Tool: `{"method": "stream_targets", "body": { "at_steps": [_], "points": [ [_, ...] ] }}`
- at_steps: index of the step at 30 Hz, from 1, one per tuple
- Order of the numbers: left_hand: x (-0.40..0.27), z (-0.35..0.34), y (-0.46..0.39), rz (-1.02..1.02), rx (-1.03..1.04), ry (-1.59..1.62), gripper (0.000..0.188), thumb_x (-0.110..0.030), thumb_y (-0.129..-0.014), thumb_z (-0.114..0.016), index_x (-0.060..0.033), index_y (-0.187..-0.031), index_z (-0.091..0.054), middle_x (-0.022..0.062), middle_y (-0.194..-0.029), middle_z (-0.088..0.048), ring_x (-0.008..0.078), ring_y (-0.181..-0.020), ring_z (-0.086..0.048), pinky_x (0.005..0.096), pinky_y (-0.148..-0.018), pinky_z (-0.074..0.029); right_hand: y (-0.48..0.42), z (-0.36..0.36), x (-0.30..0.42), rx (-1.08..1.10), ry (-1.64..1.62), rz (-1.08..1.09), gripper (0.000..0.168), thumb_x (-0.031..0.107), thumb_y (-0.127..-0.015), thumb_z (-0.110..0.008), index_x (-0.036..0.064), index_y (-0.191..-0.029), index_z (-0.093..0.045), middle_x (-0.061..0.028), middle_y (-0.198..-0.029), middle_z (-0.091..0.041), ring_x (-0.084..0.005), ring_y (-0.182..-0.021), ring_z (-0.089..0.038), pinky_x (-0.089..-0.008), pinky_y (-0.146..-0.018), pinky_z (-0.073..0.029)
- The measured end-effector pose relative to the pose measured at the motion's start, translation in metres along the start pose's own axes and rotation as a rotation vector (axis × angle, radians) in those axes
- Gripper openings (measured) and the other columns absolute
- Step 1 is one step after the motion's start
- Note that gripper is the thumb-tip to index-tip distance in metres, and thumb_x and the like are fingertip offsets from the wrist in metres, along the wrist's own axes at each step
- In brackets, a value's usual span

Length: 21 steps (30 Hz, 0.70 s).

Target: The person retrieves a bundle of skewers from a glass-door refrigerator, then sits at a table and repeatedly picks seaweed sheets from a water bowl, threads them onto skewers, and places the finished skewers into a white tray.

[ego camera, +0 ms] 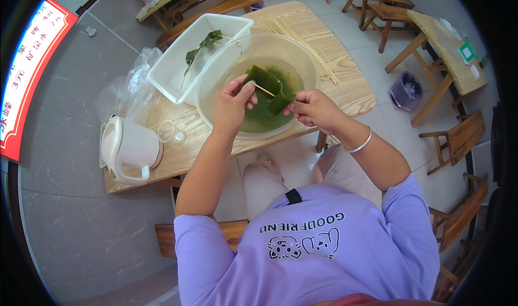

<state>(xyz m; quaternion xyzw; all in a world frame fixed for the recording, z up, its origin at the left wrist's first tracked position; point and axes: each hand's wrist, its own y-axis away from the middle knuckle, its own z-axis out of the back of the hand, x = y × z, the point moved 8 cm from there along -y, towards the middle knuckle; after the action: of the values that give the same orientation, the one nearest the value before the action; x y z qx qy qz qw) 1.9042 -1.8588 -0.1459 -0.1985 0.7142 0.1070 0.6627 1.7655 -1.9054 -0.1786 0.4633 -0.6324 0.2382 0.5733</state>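
Observation:
Over a large translucent plastic basin [206,91] of greenish water, I hold a broad strip of dark green kelp [265,79] between both hands. My left hand [236,97] pinches a thin wooden skewer [264,89] and the kelp's left end between thumb and fingers. The skewer points right, across the face of the strip. My right hand [309,107] grips the folded right end of the same strip. Whether the skewer's tip has pierced the kelp there, I cannot tell. More green pieces [279,73] lie blurred in the water below.
Left of the basin, a white tub [174,69] holds skewered kelp [204,43]. Loose skewers [301,39] lie on the wooden table [352,91] behind. A pale electric kettle [131,148], clear plastic bags [137,79] and a roll of tape [166,131] occupy the left side.

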Motion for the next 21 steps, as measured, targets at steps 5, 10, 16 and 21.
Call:
{"method": "stream_targets", "body": {
  "at_steps": [5, 10, 16, 21],
  "points": [
    [-0.011, 0.007, 0.002, -0.127, -0.058, -0.017, 0.023, -0.004, -0.079, -0.051, 0.0035, -0.1, -0.053, 0.004, -0.068, -0.054, 0.008, -0.054, -0.048, 0.0174, -0.048, -0.036, 0.001, -0.002, 0.0, -0.031, -0.062, 0.012, 0.013, 0.01, -0.08, -0.048, -0.001, -0.076, -0.053, 0.0008, -0.058, -0.042, -0.0026, -0.041, -0.032, -0.0165, -0.036, -0.023],
    [-0.024, 0.011, 0.01, -0.252, -0.176, -0.103, 0.022, 0.0, -0.078, -0.051, 0.0042, -0.099, -0.054, 0.0049, -0.068, -0.054, 0.009, -0.055, -0.05, 0.0188, -0.049, -0.039, -0.002, 0.001, -0.001, -0.065, -0.041, 0.028, 0.015, 0.011, -0.081, -0.05, -0.003, -0.079, -0.052, -0.0002, -0.059, -0.042, -0.0023, -0.04, -0.032, -0.0151, -0.035, -0.022],
    [-0.051, -0.003, 0.023, -0.655, -0.18, -0.589, 0.021, 0.002, -0.071, -0.055, -0.0026, -0.091, -0.059, 0.0089, -0.069, -0.056, 0.0127, -0.05, -0.053, 0.0207, -0.046, -0.041, -0.002, 0.0, 0.001, -0.11, 0.03, 0.023, 0.012, 0.01, -0.076, -0.051, -0.001, -0.073, -0.056, -0.0005, -0.057, -0.045, -0.0043, -0.042, -0.036, -0.0177, -0.037, -0.027],
    [-0.05, -0.016, 0.021, -0.653, -0.183, -0.784, 0.019, -0.001, -0.069, -0.058, -0.0043, -0.087, -0.06, 0.0088, -0.07, -0.057, 0.0158, -0.053, -0.055, 0.0242, -0.048, -0.043, -0.002, 0.007, 0.002, -0.188, 0.126, 0.074, 0.015, 0.012, -0.074, -0.053, -0.001, -0.069, -0.059, -0.0023, -0.058, -0.053, -0.0072, -0.048, -0.045, -0.0203, -0.042, -0.035]
  ]
}}
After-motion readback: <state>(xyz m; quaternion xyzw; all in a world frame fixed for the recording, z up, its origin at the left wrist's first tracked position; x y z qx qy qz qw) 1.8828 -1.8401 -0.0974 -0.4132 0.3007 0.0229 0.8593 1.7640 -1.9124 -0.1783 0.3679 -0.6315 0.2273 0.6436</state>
